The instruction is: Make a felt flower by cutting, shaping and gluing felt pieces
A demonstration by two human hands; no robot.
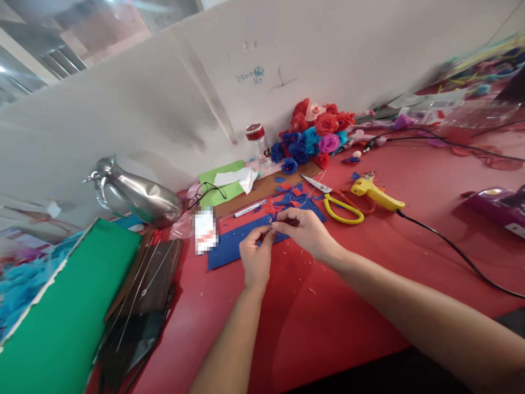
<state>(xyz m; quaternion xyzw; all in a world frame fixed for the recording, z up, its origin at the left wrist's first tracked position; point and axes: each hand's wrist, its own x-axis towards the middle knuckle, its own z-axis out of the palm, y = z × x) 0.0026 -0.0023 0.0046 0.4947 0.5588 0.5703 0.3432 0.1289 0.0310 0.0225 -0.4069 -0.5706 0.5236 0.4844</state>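
Observation:
My left hand (255, 261) and my right hand (305, 232) meet over the red table (328, 306), fingertips pinched together on a small blue felt piece (274, 220) with a thin wire running up from it. Under them lies a blue felt sheet (229, 249) and a scatter of blue and red felt scraps (289, 198). Yellow-handled scissors (338, 205) and a yellow glue gun (377, 194) lie just right of my right hand.
A pile of finished felt flowers (314, 135) sits against the white wall, beside a red-capped jar (258, 141). A steel jug (137, 194), green sheets (65, 306) and dark folders (143, 306) fill the left. The glue gun's black cord (459, 251) crosses the right side; a purple device (498, 205) stands far right.

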